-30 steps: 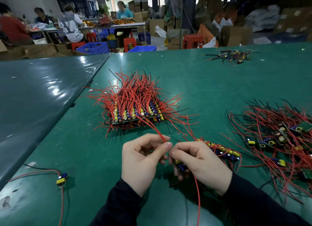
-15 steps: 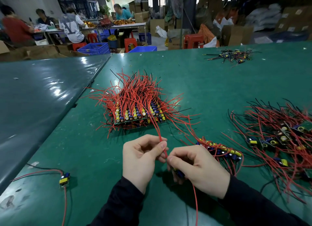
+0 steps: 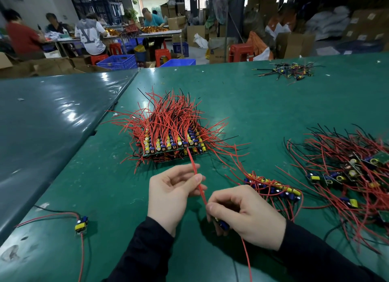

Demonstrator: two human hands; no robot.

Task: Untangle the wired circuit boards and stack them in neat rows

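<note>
My right hand (image 3: 244, 216) grips a small circuit board (image 3: 222, 224) with blue parts, mostly hidden under the fingers. A red wire (image 3: 199, 183) runs up from that hand. My left hand (image 3: 170, 191) pinches this wire between thumb and fingers. Beyond the hands stands a neat stack of boards (image 3: 171, 144) with red and black wires fanning upward. A short row of boards (image 3: 273, 188) lies to the right of my right hand. A tangled heap of wired boards (image 3: 353, 172) covers the right side of the green table (image 3: 252, 105).
A single board with red and black wires (image 3: 81, 224) lies at the lower left. A small pile of wired parts (image 3: 288, 70) sits at the far right. A second dark table (image 3: 46, 117) adjoins on the left. Several people work at tables in the background.
My hands have drawn apart along the red wire: the left hand slid up it and the right hand pulled back toward me with the board.
</note>
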